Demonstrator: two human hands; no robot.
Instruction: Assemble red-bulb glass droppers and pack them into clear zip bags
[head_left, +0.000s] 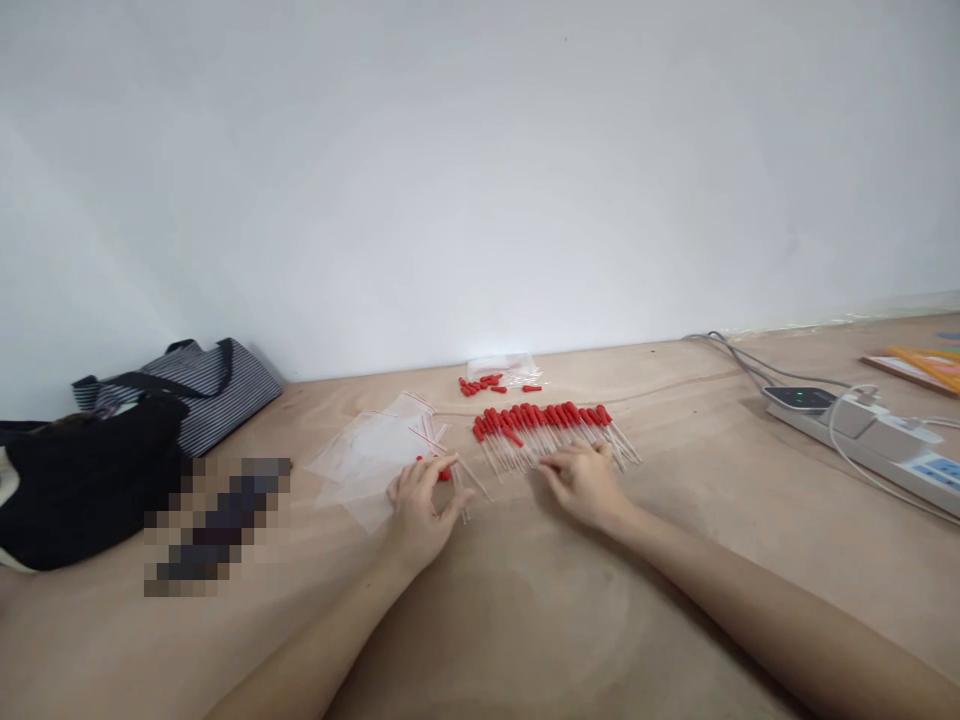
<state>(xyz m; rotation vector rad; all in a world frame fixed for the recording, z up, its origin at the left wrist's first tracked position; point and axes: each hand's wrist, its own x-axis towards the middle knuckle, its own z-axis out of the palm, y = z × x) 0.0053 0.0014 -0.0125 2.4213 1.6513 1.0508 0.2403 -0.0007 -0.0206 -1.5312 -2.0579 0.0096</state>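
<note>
A row of several clear thin droppers with red rubber caps (541,420) lies on the wooden table (525,620) in front of me. My right hand (581,482) rests on the lower ends of these droppers, fingers spread flat. My left hand (421,505) is curled, pinching a red-capped dropper (445,473) beside a pile of small clear zip bags (375,455). Loose red caps (484,384) lie farther back next to another clear bag (504,368).
A striped tote (199,385) and a black bag (82,480) sit at the left by the white wall. A white power strip (862,430) with cables lies at the right, orange papers (919,366) beyond it.
</note>
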